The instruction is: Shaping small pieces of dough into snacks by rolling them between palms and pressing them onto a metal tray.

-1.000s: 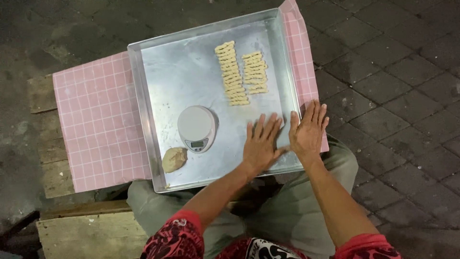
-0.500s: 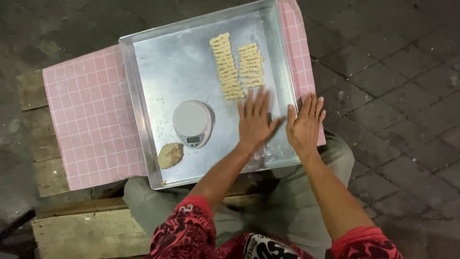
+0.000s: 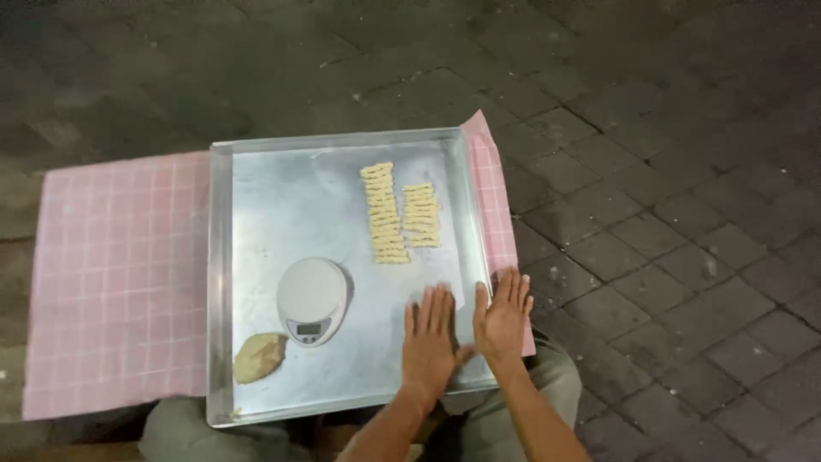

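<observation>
While both hands lie flat near the bottom of the frame, nothing is held in them. The left hand (image 3: 432,346) is open, palm down, with fingers spread on the tray (image 3: 256,222) floor at its lower right part. The right hand (image 3: 503,318) is open too, just beside it, and it rests over the tray's right rim and the pink cloth (image 3: 115,282). Their thumbs almost touch.

Two rows of small dough strips (image 3: 400,212) lie in the upper right part of the tray, near the middle of the frame, above the hands and apart from them. A round white scale (image 3: 313,300) sits left of the left hand. A dough lump (image 3: 259,358) lies at the lower left of the tray, just beside the scale. Dark paving stones (image 3: 667,214) fill the right side.
</observation>
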